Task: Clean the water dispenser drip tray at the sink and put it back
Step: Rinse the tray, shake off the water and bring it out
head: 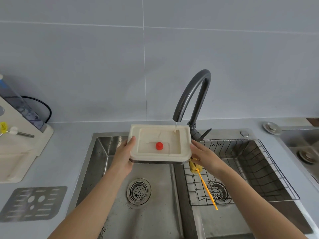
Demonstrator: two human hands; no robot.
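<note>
The cream drip tray [159, 135] is held level above the left sink basin [148, 213], with a red float [159, 146] standing in its shallow well. My left hand [124, 156] grips its left edge and my right hand [205, 156] grips its right edge. A thin stream of water runs from the dark gooseneck faucet [193, 94] into the tray's back right corner. The tray's grey metal grate [33, 204] lies flat on the counter at the lower left. The cream water dispenser [20, 140] stands at the left edge.
A wire rack [259, 169] sits in the right basin with a yellow brush [203, 181] lying across it. Both basins have round drain strainers. The faucet handle [202, 133] sticks out behind my right hand. Another sink shows at the far right.
</note>
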